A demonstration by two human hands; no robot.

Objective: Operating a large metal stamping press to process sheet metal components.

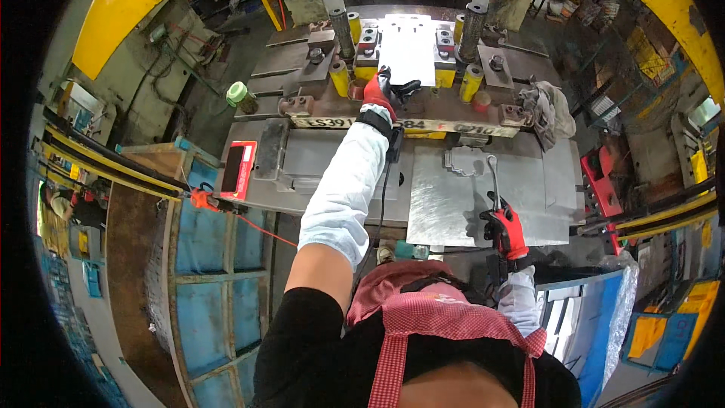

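My left hand point(387, 94), in a red and black glove, reaches forward to a bright flat sheet point(408, 49) lying on the die of a press. Its fingers are closed at the sheet's near left corner; glare hides the surface detail. Nearer to me on the right, my right hand point(507, 230), gloved the same way, grips a long metal tool point(494, 180) with a rounded end, like a spanner. Below that tool lies a large flat metal plate point(445, 208). A small flat piece with a jagged outline point(462, 160) rests on it, left of the tool's end.
Guide posts point(471, 34) and yellow cylinders point(471, 81) stand around the die. A grey rag point(550, 115) hangs at the right. On the left are a green-lidded jar point(239, 94), a red-framed case point(239, 170) and a blue rack point(200, 257). Yellow-black bars point(113, 162) flank the bench.
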